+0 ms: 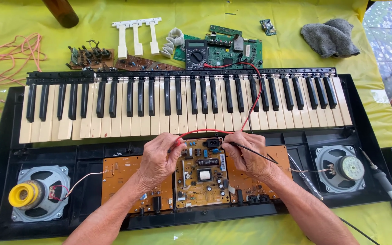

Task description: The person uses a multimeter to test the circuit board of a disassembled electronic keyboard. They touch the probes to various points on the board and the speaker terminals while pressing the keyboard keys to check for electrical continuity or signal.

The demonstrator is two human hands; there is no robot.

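Yellow cloth covers the desk (296, 50), and a strip of patterned floor tiles (389, 27) is seen past its right edge. An opened electronic keyboard (182, 104) is laid across the middle of the desk, its long axis running from the left edge to the right edge, with the keys on the far side and the bare black case towards the near edge. Round speakers are set in the case at the near left (39, 193) and the near right (341, 168). Between them a row of brown circuit boards is mounted, and the centre board (203, 174) is being worked on.

A red probe (178, 141) is pinched in the left hand (159, 159), fingers closed narrowly around it, tip held over the upper left part of the centre board. A black probe (250, 152) is gripped in the right hand (246, 156) in the same closed pinch; its long axis lies slanted, the tip pointing towards the board's far edge and the tail towards the near right corner. Red and black leads (255, 95) are run from the probes across the keys to a multimeter (196, 53) lying near the far edge.

Beside the meter a green circuit board (237, 50) is laid, with loose white keys (137, 34) left of it and a grey rag (330, 37) towards the far right corner. Orange wire (10, 56) is heaped at the far left edge
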